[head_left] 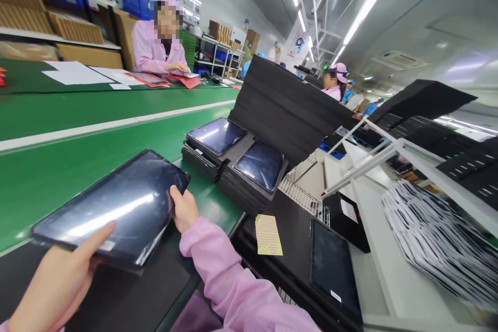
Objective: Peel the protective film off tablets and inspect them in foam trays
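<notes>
Between my two hands I hold a tablet (pixel 116 197) with a dark glossy screen, wrapped in clear film, tilted above a black mat (pixel 143 295). My left hand (pixel 62 275) grips its near left edge, thumb on the glass. At the right end, my right hand (pixel 183 208) pinches the edge with the thumb on top. Beyond it, a black foam tray (pixel 245 187) holds two more tablets, a left one (pixel 218 136) and a right one (pixel 261 165). The fingers under the held tablet are hidden.
A stack of black foam sheets (pixel 288 104) stands tilted behind the tray. To the right are a yellowish sticker sheet (pixel 268 234), another tablet (pixel 334 264) and a white rack (pixel 385 249) with white-edged sleeves (pixel 436 238). Across the green bench (pixel 78 114) sits a co-worker in pink (pixel 155 46).
</notes>
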Available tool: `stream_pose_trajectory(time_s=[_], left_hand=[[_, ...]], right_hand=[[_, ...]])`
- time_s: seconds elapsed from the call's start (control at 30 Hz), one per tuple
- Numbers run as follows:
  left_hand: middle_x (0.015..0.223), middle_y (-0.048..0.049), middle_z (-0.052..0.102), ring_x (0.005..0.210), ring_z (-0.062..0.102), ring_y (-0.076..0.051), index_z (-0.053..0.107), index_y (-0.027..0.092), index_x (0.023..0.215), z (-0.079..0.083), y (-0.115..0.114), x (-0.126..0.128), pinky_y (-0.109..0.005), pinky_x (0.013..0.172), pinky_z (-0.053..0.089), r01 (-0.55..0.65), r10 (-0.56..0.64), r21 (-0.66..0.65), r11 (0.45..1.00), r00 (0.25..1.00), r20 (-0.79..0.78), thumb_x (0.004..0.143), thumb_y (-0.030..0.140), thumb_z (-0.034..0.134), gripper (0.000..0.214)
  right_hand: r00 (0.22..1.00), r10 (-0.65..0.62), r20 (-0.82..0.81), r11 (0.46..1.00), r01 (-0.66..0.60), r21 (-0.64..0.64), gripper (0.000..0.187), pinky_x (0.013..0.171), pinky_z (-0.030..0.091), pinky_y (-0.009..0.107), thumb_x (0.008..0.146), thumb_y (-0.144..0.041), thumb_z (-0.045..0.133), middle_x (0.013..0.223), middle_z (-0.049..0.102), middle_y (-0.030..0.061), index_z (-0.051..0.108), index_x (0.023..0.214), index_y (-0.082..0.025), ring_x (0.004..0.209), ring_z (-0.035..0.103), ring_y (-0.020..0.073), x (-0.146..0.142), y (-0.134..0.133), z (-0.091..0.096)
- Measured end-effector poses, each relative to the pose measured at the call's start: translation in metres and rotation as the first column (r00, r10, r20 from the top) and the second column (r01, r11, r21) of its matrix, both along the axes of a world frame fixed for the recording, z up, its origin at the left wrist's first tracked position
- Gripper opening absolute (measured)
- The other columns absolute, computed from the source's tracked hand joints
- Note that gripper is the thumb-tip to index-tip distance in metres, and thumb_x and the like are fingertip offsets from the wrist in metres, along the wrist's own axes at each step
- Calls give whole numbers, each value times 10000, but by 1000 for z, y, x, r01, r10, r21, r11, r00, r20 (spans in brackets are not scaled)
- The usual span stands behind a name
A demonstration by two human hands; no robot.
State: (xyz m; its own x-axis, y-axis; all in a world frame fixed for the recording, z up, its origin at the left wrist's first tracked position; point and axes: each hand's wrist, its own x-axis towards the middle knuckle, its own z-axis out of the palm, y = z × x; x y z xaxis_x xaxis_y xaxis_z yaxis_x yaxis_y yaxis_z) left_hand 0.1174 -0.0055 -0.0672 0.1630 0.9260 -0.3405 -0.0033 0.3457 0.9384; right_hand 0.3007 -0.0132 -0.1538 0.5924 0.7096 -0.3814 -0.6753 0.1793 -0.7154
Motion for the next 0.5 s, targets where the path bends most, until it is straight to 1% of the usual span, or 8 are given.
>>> stream_pose_trajectory(time_s=[0.03,0.1,0.13,0.17,0.23,0.3,0.37,0.5], left_hand=[[941,19,748,1372,528,-328,748,282,737,3,7,3,-267,862,647,-10,11,-10,1000,999,35,417,151,675,353],[862,17,734,1122,676,-275,714,253,707,7,22,11,-242,731,659,-35,40,-49,998,992,117,511,201,696,204],[825,15,728,969,706,-234,696,232,703,7,30,17,-224,656,647,-47,62,-86,995,983,175,568,186,697,142],[775,15,716,823,696,-188,670,209,692,7,37,23,-195,581,617,-78,108,-133,988,965,239,622,148,684,95],[699,20,676,646,621,-116,632,169,694,4,49,38,-146,499,543,-131,206,-230,964,916,344,695,43,637,126],[644,30,625,571,563,-83,591,149,687,0,58,54,-133,471,494,-163,268,-283,945,884,383,737,-2,596,158],[609,36,582,549,544,-78,542,146,663,-6,63,68,-146,469,474,-188,306,-312,931,868,391,740,-6,573,173],[535,47,498,511,499,-87,478,154,600,-18,66,86,-175,455,426,-241,379,-369,898,849,367,635,-16,573,198]], right_hand=[[1000,18,-23,1000,-18,-9,225,683,588,326,843,-320,793,650,667,3,678,810,-131,624,654,163,6,1,-4],[998,-5,-64,1000,5,-11,238,689,592,332,932,-331,699,708,681,23,671,841,-113,652,667,160,23,4,-9],[996,-50,-75,999,50,-4,229,714,595,332,964,-333,660,789,699,32,670,903,-112,705,681,157,34,5,-10],[991,-107,-81,994,108,9,214,754,599,335,983,-333,640,902,712,39,667,989,-121,783,694,156,45,7,-11],[974,-210,-83,976,214,40,245,838,601,369,992,-337,633,1116,694,63,645,1144,-145,948,696,180,65,10,-11],[960,-266,-85,960,272,61,301,890,596,410,989,-342,638,1232,659,86,624,1225,-156,1047,679,212,79,14,-11],[954,-287,-83,954,292,64,319,912,590,430,987,-345,641,1262,647,94,620,1244,-158,1079,669,225,85,16,-12],[954,-297,-49,951,300,76,325,951,573,453,985,-355,641,1291,639,99,622,1242,-157,1123,657,238,83,17,-17]])
